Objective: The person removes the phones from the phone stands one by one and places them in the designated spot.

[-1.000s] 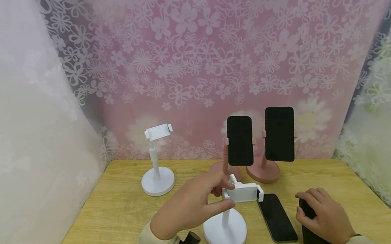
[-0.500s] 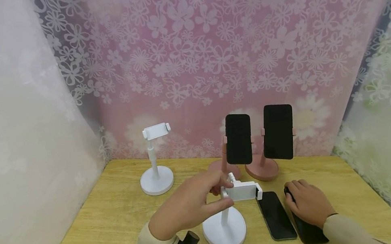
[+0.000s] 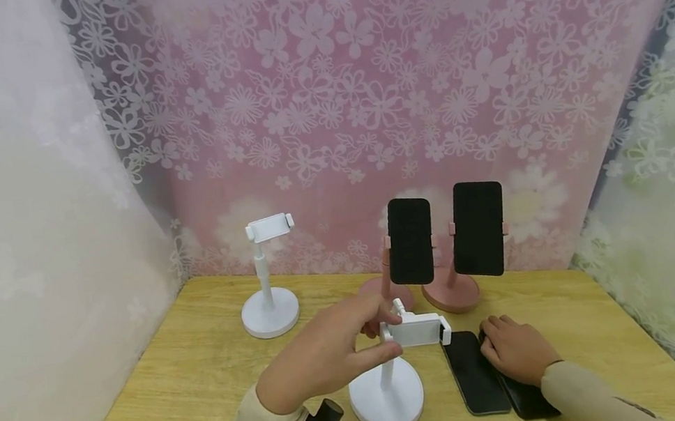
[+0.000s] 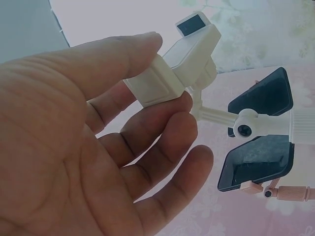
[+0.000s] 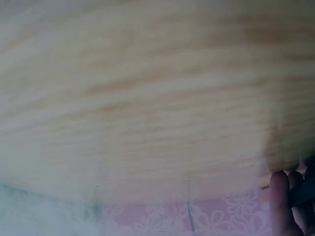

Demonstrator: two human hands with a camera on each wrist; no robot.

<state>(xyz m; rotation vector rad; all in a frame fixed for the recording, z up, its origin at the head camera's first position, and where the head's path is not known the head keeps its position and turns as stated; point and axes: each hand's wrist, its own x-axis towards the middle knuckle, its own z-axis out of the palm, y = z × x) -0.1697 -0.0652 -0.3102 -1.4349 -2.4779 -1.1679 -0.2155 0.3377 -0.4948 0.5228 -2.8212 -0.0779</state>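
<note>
My left hand (image 3: 320, 353) pinches the left end of the clamp on the nearer white phone stand (image 3: 388, 397). In the left wrist view, the thumb and fingers hold one white clamp jaw, and the clamp (image 4: 189, 54) is spread with nothing in it. A black phone (image 3: 475, 372) lies flat on the table, just right of this stand. My right hand (image 3: 519, 350) holds a second black phone (image 3: 530, 401) at its upper part, close beside the first; the hand and sleeve cover much of it. Only a few fingers (image 5: 279, 201) show at the right wrist view's edge.
Behind stand two pink phone stands (image 3: 454, 292), each holding a black phone (image 3: 477, 228) upright. Another white phone stand (image 3: 270, 313), its clamp without a phone, is at the back left of the wooden table (image 3: 165, 400). Flowered cloth (image 3: 324, 100) hangs behind.
My right hand has slid the second phone left, up beside the first phone. The left hand keeps its pinch on the stand's clamp. The view has shifted slightly.
</note>
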